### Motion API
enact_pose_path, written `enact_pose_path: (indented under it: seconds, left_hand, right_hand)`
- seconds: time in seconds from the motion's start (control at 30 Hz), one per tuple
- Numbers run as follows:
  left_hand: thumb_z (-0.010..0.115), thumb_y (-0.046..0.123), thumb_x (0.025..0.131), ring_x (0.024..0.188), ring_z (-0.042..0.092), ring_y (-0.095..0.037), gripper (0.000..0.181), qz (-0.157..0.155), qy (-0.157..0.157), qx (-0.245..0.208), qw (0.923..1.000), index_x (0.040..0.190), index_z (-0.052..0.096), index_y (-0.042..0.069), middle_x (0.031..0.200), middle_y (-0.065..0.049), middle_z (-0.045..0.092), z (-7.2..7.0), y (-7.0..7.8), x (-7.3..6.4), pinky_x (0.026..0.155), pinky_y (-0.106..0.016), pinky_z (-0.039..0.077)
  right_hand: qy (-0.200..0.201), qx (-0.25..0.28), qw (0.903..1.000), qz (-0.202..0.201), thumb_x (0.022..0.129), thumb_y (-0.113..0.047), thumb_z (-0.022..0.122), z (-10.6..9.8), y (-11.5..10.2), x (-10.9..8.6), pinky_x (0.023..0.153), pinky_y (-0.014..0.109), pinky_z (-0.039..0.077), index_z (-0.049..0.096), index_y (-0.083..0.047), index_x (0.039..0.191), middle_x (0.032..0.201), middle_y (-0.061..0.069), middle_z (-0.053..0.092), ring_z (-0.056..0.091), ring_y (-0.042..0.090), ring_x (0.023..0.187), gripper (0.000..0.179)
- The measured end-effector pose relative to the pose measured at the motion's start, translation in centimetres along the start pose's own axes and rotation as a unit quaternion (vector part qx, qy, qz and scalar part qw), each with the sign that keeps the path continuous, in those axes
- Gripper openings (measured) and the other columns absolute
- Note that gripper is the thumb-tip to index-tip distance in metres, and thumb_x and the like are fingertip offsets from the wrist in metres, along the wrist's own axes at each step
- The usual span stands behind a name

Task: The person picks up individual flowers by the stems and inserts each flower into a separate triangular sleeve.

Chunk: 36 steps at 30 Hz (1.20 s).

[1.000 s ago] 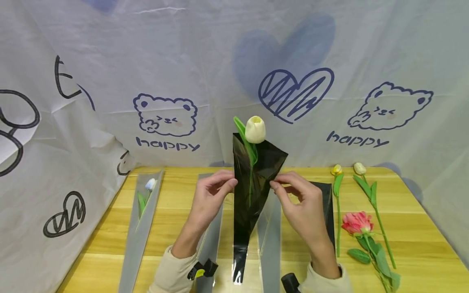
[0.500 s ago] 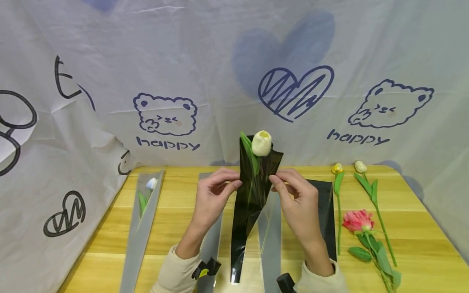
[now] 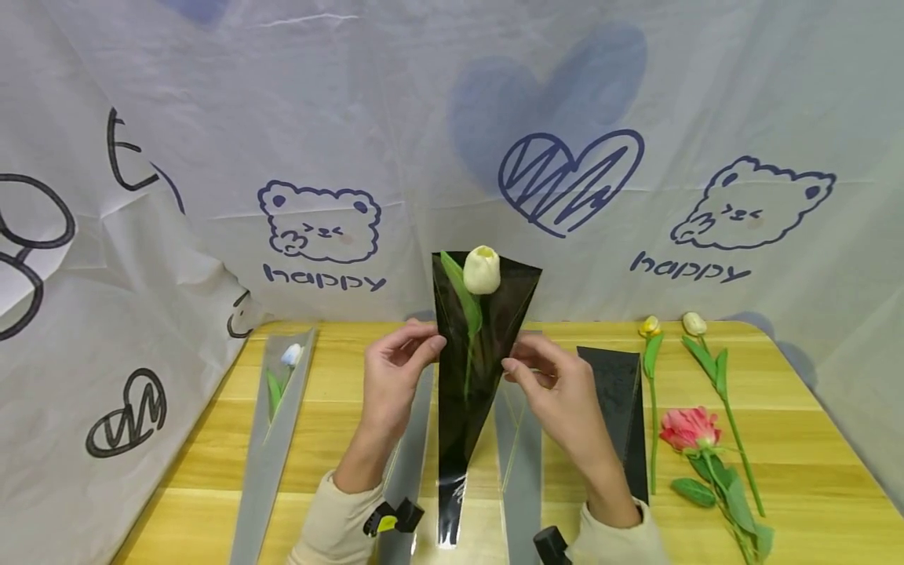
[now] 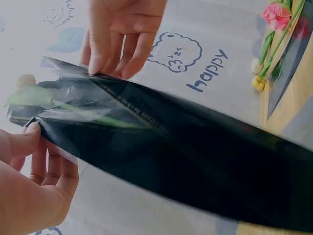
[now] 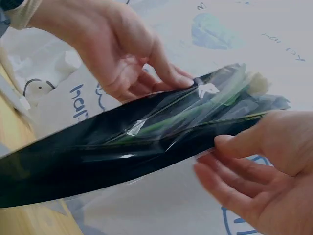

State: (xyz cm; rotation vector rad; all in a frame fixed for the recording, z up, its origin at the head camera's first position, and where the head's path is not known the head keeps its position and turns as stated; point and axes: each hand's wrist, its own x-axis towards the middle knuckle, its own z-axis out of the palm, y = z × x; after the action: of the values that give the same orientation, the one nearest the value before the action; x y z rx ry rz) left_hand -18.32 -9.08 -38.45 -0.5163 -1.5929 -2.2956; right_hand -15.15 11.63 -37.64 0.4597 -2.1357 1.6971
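A tapering black flower sleeve (image 3: 459,439) with a clear front hangs upright above the table. Inside it stands a white tulip (image 3: 482,271), its bloom near the top edge and its green leaf and stem showing through the film. My left hand (image 3: 399,377) pinches the sleeve's left edge between thumb and fingers. On the opposite edge, my right hand (image 3: 561,392) pinches the film a little lower. In the left wrist view the black sleeve (image 4: 195,152) stretches between both hands, and in the right wrist view the tulip's bloom (image 5: 257,83) shows at its mouth.
A grey sleeve (image 3: 271,447) holding a blue-white tulip lies at left. More grey sleeves (image 3: 523,471) lie beneath the hands, a black sleeve (image 3: 610,392) to the right. Beyond it lie a yellow tulip (image 3: 650,326), a white tulip (image 3: 695,323) and a pink flower (image 3: 690,429).
The sleeve dipped and narrowed, then spread wide again and shifted left. The tulip's bloom has come lower against the sleeve's top edge. Both hands have kept their pinch.
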Motion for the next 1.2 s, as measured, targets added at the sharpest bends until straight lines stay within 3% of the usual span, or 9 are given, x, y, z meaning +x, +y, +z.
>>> enact_pose_path:
  seconds: [0.1, 0.23, 0.37, 0.6, 0.77, 0.87, 1.03, 1.1, 1.2]
  left_hand:
    - [0.068, -0.012, 0.092, 0.085, 0.066, -0.013, 0.023, -0.023, -0.006, -0.002, 0.9997, 0.103, 0.077, 0.007, 0.099, -0.006, 0.067, -0.3, 0.2, 0.1, 0.075, -0.027, 0.057]
    - [0.063, -0.015, 0.094, 0.091, 0.067, -0.015, 0.026, -0.064, -0.064, 0.025, 0.9956, 0.119, 0.066, -0.010, 0.104, -0.006, 0.068, -0.6, 0.1, 0.3, 0.079, -0.031, 0.059]
    - [0.064, -0.017, 0.092, 0.090, 0.068, -0.015, 0.030, -0.088, -0.098, 0.053, 0.9899, 0.122, 0.060, -0.019, 0.099, -0.007, 0.067, -0.6, -0.5, 0.4, 0.078, -0.033, 0.060]
    - [0.069, -0.016, 0.089, 0.084, 0.068, -0.017, 0.022, -0.043, -0.040, 0.060, 0.9965, 0.110, 0.066, -0.017, 0.099, -0.008, 0.071, -0.2, -0.5, 0.4, 0.074, -0.029, 0.059]
    - [0.068, -0.011, 0.092, 0.086, 0.066, -0.016, 0.019, -0.061, -0.045, 0.056, 0.9956, 0.110, 0.065, -0.016, 0.101, -0.007, 0.068, -0.4, -0.6, 0.5, 0.076, -0.026, 0.057]
    - [0.065, 0.000, 0.099, 0.092, 0.064, -0.016, 0.020, -0.119, -0.091, 0.072, 0.9861, 0.116, 0.059, -0.009, 0.111, -0.008, 0.065, -0.7, -0.9, 0.5, 0.080, -0.028, 0.056]
    - [0.067, 0.001, 0.098, 0.101, 0.069, -0.023, 0.044, -0.220, -0.192, 0.062, 0.9544, 0.133, 0.041, 0.008, 0.128, -0.021, 0.063, -1.0, -2.6, 0.5, 0.083, -0.038, 0.057]
    - [0.072, -0.006, 0.092, 0.098, 0.072, -0.026, 0.056, -0.229, -0.195, 0.054, 0.9524, 0.134, 0.038, 0.008, 0.126, -0.024, 0.065, -0.9, -3.4, 0.4, 0.080, -0.039, 0.058]
    - [0.074, -0.013, 0.086, 0.091, 0.073, -0.024, 0.061, -0.226, -0.165, 0.063, 0.9581, 0.133, 0.040, 0.006, 0.118, -0.025, 0.069, -0.8, -3.8, 0.4, 0.076, -0.037, 0.059]
  right_hand:
    - [0.037, 0.017, 0.9992, -0.004, 0.091, 0.003, 0.075, 0.2, 0.1, 0.1, 0.072, 0.029, 0.060, 0.074, 0.002, 0.109, 0.097, 0.013, 0.074, 0.074, 0.018, 0.080, 0.018]
    - [0.090, 0.032, 0.9949, -0.032, 0.089, 0.006, 0.075, 0.1, 0.1, 0.2, 0.069, 0.027, 0.059, 0.076, 0.002, 0.102, 0.094, 0.014, 0.075, 0.073, 0.014, 0.077, 0.014]
    - [0.104, 0.021, 0.9935, -0.041, 0.089, 0.007, 0.075, -0.3, 0.1, 0.2, 0.070, 0.026, 0.059, 0.076, 0.003, 0.100, 0.093, 0.014, 0.074, 0.073, 0.013, 0.077, 0.012]
    - [0.014, 0.014, 0.9991, 0.037, 0.091, 0.009, 0.072, -0.6, 0.1, 0.3, 0.073, 0.030, 0.060, 0.069, 0.000, 0.124, 0.102, 0.015, 0.072, 0.073, 0.019, 0.088, 0.034]
    - [-0.010, 0.008, 0.9985, 0.052, 0.091, 0.011, 0.070, -0.1, 0.4, 0.4, 0.071, 0.031, 0.061, 0.063, 0.000, 0.132, 0.098, 0.016, 0.071, 0.074, 0.019, 0.083, 0.042]
    - [0.013, 0.025, 0.9984, 0.049, 0.091, 0.012, 0.070, 0.1, 0.6, 0.5, 0.068, 0.032, 0.061, 0.065, 0.002, 0.127, 0.097, 0.017, 0.069, 0.074, 0.018, 0.079, 0.038]
    - [0.033, 0.022, 0.9971, 0.065, 0.091, 0.011, 0.070, 0.1, 1.4, 0.6, 0.067, 0.032, 0.061, 0.067, 0.001, 0.122, 0.098, 0.018, 0.068, 0.074, 0.025, 0.079, 0.032]
    - [0.026, 0.016, 0.9965, 0.078, 0.092, 0.010, 0.070, 0.0, 1.8, 0.7, 0.067, 0.031, 0.060, 0.066, 0.000, 0.123, 0.099, 0.018, 0.068, 0.074, 0.028, 0.082, 0.033]
    - [0.014, 0.010, 0.9959, 0.089, 0.095, 0.006, 0.069, -0.4, 2.2, 0.8, 0.069, 0.031, 0.060, 0.066, -0.002, 0.127, 0.101, 0.018, 0.070, 0.074, 0.025, 0.083, 0.033]
